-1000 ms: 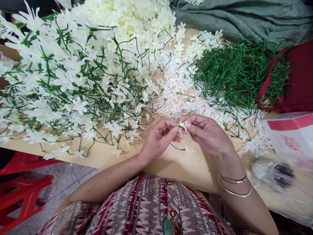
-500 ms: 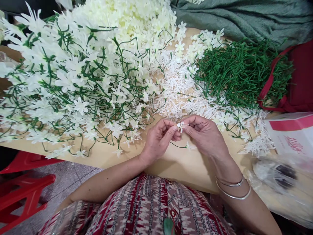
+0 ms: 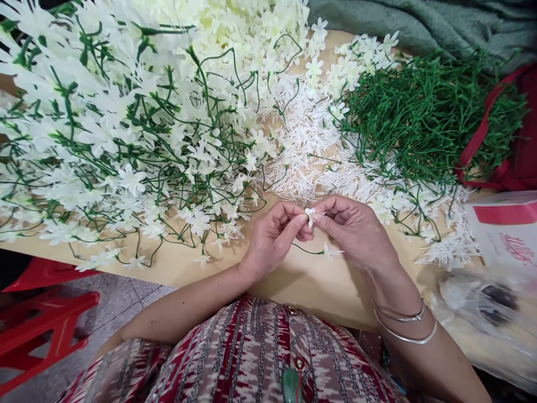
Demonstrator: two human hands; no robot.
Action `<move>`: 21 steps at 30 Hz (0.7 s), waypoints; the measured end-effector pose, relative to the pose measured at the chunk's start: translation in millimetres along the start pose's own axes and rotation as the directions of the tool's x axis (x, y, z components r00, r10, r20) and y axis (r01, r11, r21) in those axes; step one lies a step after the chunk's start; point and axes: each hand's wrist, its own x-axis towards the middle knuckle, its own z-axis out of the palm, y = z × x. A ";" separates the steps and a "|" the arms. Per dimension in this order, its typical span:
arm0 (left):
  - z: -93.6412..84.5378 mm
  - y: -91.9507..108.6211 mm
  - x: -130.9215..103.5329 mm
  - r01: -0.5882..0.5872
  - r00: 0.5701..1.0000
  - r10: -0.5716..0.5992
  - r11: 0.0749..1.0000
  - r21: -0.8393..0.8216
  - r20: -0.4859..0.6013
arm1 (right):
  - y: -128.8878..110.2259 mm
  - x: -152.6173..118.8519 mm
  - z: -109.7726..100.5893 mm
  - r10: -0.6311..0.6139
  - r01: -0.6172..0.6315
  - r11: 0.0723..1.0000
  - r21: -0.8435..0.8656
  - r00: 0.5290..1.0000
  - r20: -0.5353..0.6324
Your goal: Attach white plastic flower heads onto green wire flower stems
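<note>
Near the table's front edge, my left hand (image 3: 274, 238) and my right hand (image 3: 352, 232) meet fingertip to fingertip. Both pinch a small white flower (image 3: 310, 214) between thumb and forefinger. A green stem with a white blossom (image 3: 329, 252) at its end sticks out below my left fingers, toward my right palm. Beyond the hands lies a spread of thin white stamens (image 3: 302, 140). A large heap of white flowers on green stems (image 3: 138, 151) fills the left, and a pile of bare green stems (image 3: 419, 117) is at the right.
Cream-yellow blossoms (image 3: 247, 33) are heaped at the back, near a grey-green cloth (image 3: 398, 22). On the right are a dark red bag (image 3: 526, 140), a printed bag (image 3: 507, 232) and clear plastic (image 3: 474, 324). Red stools (image 3: 50, 319) stand at lower left beside the wooden table (image 3: 302, 291).
The view has shifted slightly. Both hands stay together, and the small white flower between the fingertips has turned a little, its petals now upright.
</note>
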 end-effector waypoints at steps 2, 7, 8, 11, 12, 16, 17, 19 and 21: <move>0.0 0.4 0.3 0.004 1.000 -0.004 1.000 0.004 0.005 | -0.8 0.6 -1.5 0.025 -0.025 1.000 0.005 1.000 0.018; 2.6 0.9 0.1 0.030 1.000 -0.029 1.000 -0.002 0.005 | -4.2 2.1 -5.5 0.072 -0.074 0.995 0.073 0.997 0.028; 3.3 0.7 -0.2 0.026 1.000 -0.026 1.000 0.000 0.003 | -5.4 2.2 -6.3 0.083 -0.085 0.992 0.090 0.996 0.023; 4.4 0.1 -1.3 0.016 1.000 -0.016 1.000 0.010 0.005 | -8.8 2.0 -8.5 0.111 -0.112 0.986 0.119 0.994 0.019; 4.3 0.0 -1.6 0.011 1.000 -0.011 1.000 0.015 0.008 | -9.2 1.9 -9.0 0.114 -0.116 0.985 0.126 0.993 0.020; 3.2 -0.2 -2.3 -0.023 1.000 0.022 0.997 0.074 0.008 | -5.8 1.5 -9.3 0.117 -0.114 0.981 0.158 0.993 -0.007; 2.8 -0.4 -2.4 -0.031 1.000 0.030 0.995 0.096 0.009 | -4.4 1.6 -9.0 0.116 -0.113 0.982 0.153 0.993 -0.015; 2.1 -1.0 -2.7 -0.040 0.999 0.037 0.990 0.134 0.022 | -2.0 1.7 -8.1 0.112 -0.108 0.985 0.136 0.993 -0.022; 1.7 -2.0 -3.0 -0.035 0.999 0.029 0.989 0.144 0.037 | -0.6 1.9 -7.5 0.106 -0.101 0.987 0.125 0.994 -0.032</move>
